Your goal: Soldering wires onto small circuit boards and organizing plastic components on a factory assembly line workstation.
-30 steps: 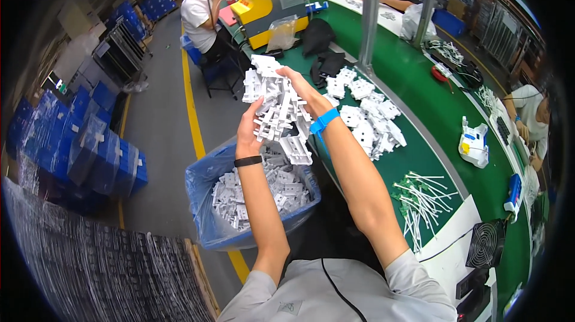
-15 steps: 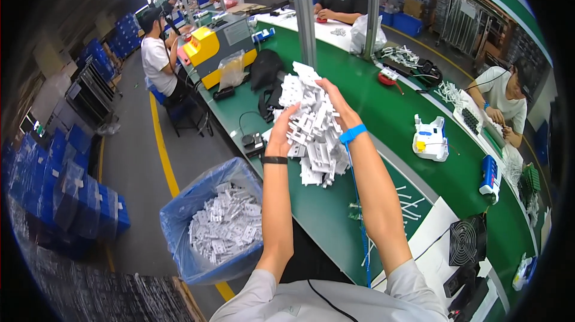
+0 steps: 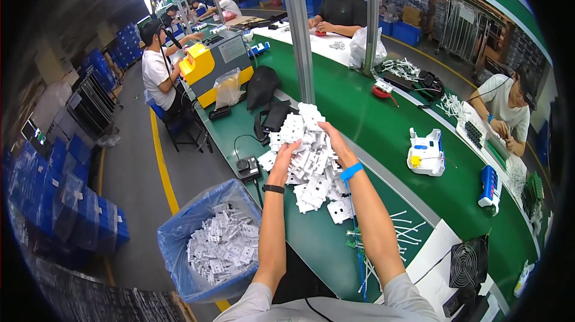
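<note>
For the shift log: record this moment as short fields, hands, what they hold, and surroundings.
left hand: grips the pile's left side
right hand: grips the pile's right side
held: heap of white plastic parts, over the green bench
below left: blue-lined bin with more white parts
right wrist: blue band
left wrist: black band
nearby: seated workers, black fan

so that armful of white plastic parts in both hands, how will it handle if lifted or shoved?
Probably rigid pieces: the white plastic parts keep flat, angular shapes. Likely light, since the left hand and right hand raise a whole bunch. The bunch looks loose, with pieces dangling low, so some may drop onto the green table.
</note>
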Demonstrator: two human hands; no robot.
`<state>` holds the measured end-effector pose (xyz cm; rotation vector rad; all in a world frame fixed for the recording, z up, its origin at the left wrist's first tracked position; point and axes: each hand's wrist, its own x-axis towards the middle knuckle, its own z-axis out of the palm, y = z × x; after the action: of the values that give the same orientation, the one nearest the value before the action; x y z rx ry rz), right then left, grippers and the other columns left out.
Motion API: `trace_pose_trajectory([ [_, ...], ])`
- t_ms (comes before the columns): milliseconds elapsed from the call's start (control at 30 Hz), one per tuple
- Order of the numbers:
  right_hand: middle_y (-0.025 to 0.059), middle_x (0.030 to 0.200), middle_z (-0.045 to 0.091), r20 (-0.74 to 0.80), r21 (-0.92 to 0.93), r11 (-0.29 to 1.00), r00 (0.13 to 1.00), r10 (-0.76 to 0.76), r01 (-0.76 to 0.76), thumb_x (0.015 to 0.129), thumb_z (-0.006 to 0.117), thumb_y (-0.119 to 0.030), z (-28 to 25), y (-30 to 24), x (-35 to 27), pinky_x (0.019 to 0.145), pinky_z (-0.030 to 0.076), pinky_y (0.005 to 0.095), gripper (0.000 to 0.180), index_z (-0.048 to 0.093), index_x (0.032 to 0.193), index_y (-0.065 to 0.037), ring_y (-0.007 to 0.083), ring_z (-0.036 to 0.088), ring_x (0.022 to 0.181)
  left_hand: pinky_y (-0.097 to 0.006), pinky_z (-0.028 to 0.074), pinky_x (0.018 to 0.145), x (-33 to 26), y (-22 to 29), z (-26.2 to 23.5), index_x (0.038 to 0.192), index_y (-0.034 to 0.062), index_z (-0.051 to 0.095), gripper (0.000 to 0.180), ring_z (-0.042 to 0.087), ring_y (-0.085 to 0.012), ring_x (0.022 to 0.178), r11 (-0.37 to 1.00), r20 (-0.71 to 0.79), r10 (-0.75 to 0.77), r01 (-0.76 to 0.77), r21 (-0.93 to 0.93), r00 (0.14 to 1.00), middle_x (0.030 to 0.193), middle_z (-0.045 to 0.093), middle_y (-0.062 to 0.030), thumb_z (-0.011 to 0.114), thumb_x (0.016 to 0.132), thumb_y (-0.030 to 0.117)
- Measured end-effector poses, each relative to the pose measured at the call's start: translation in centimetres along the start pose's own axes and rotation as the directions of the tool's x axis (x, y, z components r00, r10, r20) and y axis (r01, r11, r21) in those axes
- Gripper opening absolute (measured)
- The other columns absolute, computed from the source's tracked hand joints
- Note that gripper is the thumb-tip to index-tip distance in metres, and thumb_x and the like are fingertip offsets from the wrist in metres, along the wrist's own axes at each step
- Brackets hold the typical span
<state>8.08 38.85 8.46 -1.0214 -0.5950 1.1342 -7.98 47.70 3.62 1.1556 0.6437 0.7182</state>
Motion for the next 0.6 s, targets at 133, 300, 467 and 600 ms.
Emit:
trace_pose_trajectory([
  [133,0.0095,0.127,0.064,0.048,-0.080,0.971,0.974,-0.222,0.225,0.096,0.056,-0.029,-1.0,1.6,1.3,0.103,0.041,0.0297,0.046,0.059,0.130,0.002,0.0189,0.058,0.117,-0.027,0.052,0.072,2.0,-1.8,-2.2,0.124,0.0012,0.062,0.052,0.066,-0.0148,0.087,1.000,0.053,-0.011,0.011,0.006,0.999,0.109,0.069,-0.0059,0.065,0.092,0.042],
  [300,0.0082,0.119,0.066,-0.072,-0.259,0.943,0.969,-0.236,0.211,0.095,0.059,-0.025,-0.5,1.1,0.2,0.098,0.043,0.0283,0.041,0.060,0.126,0.001,0.0172,0.059,0.109,-0.028,0.055,0.073,2.8,-2.1,-2.9,0.122,0.0006,0.064,0.046,0.069,-0.0170,0.086,0.996,-0.031,-0.085,0.086,0.036,0.996,0.105,0.070,-0.0072,0.065,0.094,0.038],
  [467,0.0107,0.113,0.067,-0.097,-0.376,0.911,0.971,-0.218,0.167,0.089,0.065,-0.025,-2.1,1.7,1.2,0.087,0.048,0.0290,0.051,0.055,0.132,0.001,0.0167,0.060,0.102,-0.030,0.046,0.089,1.4,-0.5,-0.4,0.118,-0.0063,0.065,0.049,0.062,-0.0170,0.099,1.000,-0.111,-0.001,0.005,0.030,0.994,0.113,0.069,-0.0094,0.065,0.094,0.036],
  [600,0.0161,0.118,0.066,-0.116,-0.470,0.879,0.982,-0.147,0.076,0.086,0.068,-0.030,-2.3,1.6,0.7,0.090,0.049,0.0335,0.061,0.052,0.136,0.001,0.0235,0.062,0.107,-0.031,0.049,0.080,1.1,-0.7,-0.5,0.103,-0.0079,0.071,0.046,0.064,-0.0190,0.082,0.963,-0.201,0.219,-0.179,0.201,0.955,0.088,0.071,-0.0098,0.068,0.092,0.036],
])
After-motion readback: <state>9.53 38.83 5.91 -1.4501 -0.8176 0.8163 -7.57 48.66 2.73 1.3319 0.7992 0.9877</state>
